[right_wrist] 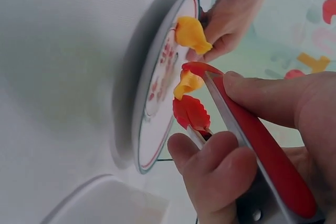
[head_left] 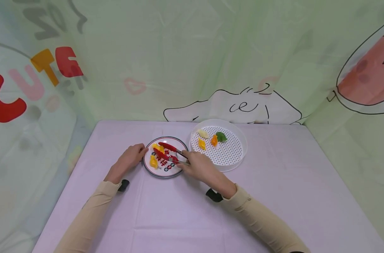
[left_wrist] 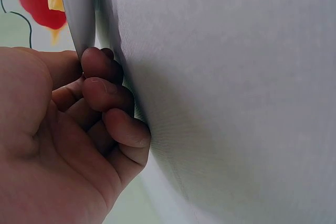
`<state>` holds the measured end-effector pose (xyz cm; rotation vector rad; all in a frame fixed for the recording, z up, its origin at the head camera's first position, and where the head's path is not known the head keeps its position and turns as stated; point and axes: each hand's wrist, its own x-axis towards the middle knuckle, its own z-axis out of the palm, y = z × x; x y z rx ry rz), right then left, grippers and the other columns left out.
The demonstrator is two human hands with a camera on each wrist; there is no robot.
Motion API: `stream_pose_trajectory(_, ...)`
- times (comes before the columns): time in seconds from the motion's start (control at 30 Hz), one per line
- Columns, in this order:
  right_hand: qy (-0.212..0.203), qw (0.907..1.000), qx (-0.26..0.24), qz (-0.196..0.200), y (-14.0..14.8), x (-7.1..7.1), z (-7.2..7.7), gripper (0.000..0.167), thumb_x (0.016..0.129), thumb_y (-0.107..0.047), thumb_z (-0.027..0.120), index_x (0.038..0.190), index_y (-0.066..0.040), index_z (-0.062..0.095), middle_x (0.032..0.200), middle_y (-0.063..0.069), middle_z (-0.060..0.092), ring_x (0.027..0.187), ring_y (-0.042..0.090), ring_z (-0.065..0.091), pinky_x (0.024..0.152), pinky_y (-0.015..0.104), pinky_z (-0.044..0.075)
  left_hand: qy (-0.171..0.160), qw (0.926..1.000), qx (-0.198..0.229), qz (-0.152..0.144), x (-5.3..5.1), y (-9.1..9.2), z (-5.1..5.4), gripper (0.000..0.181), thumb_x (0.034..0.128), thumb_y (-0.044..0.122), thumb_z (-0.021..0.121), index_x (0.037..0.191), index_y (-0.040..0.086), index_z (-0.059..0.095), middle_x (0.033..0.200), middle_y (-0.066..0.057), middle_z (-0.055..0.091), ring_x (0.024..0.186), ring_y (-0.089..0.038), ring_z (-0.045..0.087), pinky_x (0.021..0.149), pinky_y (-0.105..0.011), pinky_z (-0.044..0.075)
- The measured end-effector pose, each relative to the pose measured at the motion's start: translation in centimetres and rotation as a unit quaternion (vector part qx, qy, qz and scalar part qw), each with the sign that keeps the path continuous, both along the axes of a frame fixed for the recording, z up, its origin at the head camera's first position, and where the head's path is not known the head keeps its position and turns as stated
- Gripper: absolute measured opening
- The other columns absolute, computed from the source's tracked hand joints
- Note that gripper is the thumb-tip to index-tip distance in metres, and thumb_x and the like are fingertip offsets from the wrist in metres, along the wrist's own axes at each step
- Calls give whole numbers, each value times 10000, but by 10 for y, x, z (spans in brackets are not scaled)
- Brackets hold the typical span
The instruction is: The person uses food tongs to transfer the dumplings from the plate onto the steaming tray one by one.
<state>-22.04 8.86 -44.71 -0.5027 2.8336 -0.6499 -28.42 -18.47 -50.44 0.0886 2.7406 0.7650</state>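
Note:
In the head view, my left hand (head_left: 128, 158) pinches the left rim of a round white plate (head_left: 177, 141) with a dark edge and red printed characters. The left wrist view shows the thumb on top of the rim and curled fingers (left_wrist: 107, 95) under it. My right hand (head_left: 199, 165) grips metal tongs (right_wrist: 268, 156) with red tips, which reach over the plate. One yellow dumpling-shaped piece (right_wrist: 188, 83) sits between the tips; whether both touch it I cannot tell. Nearer me on the plate lies a second yellow piece (head_left: 153, 161).
Right of the plate stands a round white tray (head_left: 231, 156) with a perforated base and raised wall. It holds a pale piece (head_left: 203, 133), a yellow piece (head_left: 202, 143), an orange piece (head_left: 214, 141) and a green piece (head_left: 221, 136). A pale cloth covers the table (head_left: 179, 218); printed curtains hang around it.

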Motion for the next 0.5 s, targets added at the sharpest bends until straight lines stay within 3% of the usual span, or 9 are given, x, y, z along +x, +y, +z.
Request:
stream_pose_trajectory(0.3, 96, 9998, -106, -122, 15, 9, 18, 567, 924, -400, 715, 1394, -109, 588, 860, -2, 619, 755, 159, 539, 600, 260, 427, -95, 9999, -39, 56, 1, 2, 1, 303, 1069, 310, 479, 1117, 28, 580, 827, -79, 566, 747, -196, 525, 628, -268, 410)
stream_pose_trajectory(0.5, 242, 9992, -159, -268, 33, 16, 27, 570, 907, -408, 734, 1382, -123, 597, 871, 2, 637, 730, 161, 543, 571, 249, 433, 9, 10000, -68, -22, 2, 1, 1, 300, 1073, 298, 467, 1104, 22, 582, 808, -69, 550, 728, -188, 512, 617, -272, 399)
